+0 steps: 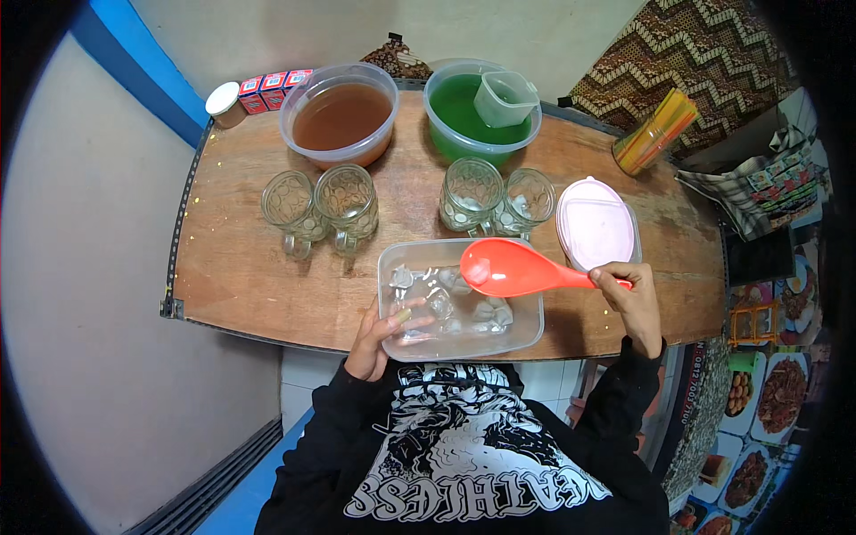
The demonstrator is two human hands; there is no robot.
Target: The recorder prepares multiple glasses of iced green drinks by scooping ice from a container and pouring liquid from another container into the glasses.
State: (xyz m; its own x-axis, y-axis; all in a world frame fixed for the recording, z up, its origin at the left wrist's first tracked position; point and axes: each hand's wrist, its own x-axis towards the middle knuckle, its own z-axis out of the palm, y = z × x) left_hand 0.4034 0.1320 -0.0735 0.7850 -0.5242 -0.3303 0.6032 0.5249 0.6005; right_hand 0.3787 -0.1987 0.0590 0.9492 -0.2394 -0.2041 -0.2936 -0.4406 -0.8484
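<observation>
My left hand holds the left side of a clear plastic container with ice pieces in it. In my right hand is the handle of a red plastic ladle, its bowl above the container with what looks like a piece of ice in it. Beyond the container stand glass mugs: a pair at the left and a pair at the right with some ice inside. Behind them are a tub of brown liquid and a tub of green liquid, where a square plastic scoop rests.
A pink lid lies right of the mugs on the wooden table. Farther back are a jar of colored straws, small red-blue boxes and a white-lidded jar. A plaid cloth bag is at the right.
</observation>
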